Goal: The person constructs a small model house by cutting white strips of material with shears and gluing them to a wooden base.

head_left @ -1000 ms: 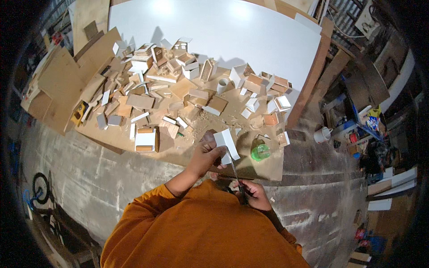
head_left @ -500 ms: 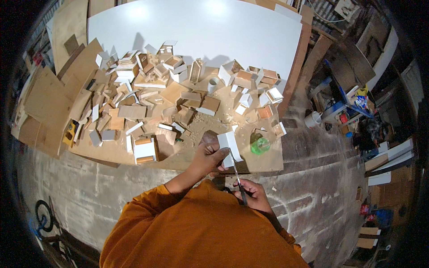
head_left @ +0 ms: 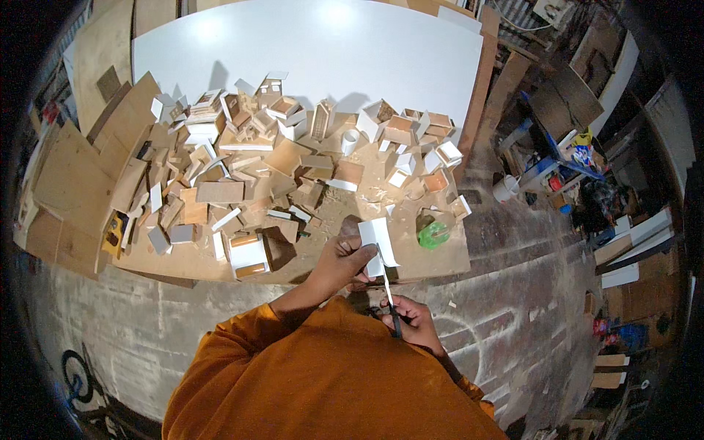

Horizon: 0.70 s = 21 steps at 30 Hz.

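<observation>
We hold a white sheet point(head_left: 373, 232) over the near edge of the surface point(head_left: 440, 270), left hand point(head_left: 342, 261) fingers pinching it, right hand point(head_left: 416, 323) fingers curled around scissors point(head_left: 389, 293) — the cut looks part-made, a right-side strip point(head_left: 389, 254) curling, apparently not yet free

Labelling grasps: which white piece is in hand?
The white sheet pinched in the left hand, scissors at its lower edge; the other white pieces are unheld.

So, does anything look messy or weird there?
Yes: pale scraps lie scattered on the table, and the wooden pieces are heaped every which way, some tilted, so it looks untidy. The white sheet in the left hand curls at its lower right corner.
</observation>
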Motion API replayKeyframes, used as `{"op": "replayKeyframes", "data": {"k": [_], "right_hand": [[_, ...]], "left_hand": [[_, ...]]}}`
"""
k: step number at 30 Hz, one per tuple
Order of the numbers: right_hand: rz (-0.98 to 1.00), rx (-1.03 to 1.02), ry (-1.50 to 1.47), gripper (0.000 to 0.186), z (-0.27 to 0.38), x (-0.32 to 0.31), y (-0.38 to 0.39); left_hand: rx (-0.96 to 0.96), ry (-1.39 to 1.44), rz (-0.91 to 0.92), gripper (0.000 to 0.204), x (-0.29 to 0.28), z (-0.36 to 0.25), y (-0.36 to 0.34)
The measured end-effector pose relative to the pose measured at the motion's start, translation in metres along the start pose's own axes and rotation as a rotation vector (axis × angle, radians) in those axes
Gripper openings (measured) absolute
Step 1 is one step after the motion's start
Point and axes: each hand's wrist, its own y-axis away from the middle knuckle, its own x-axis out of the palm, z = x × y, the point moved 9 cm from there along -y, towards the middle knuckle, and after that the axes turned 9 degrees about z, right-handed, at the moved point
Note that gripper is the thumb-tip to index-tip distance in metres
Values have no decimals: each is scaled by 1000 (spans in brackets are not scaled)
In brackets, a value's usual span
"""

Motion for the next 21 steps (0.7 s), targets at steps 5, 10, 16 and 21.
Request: {"op": "replayKeyframes", "data": {"k": [5,10,16,21], "right_hand": [[-25,-53,8,31,-2,12,-2],[-31,18,-53,30,5,20,-4],[-71,7,-47,31,5,25,-4],[-92,-9,-76,31,6,27,-5]], "left_hand": [[-13,-16,5,20,-2,-5,8],[-2,11,17,19,-4,0,11],[7,15,38,19,-6,-5,14],[13,-54,67,20,-5,-7,15]]}}
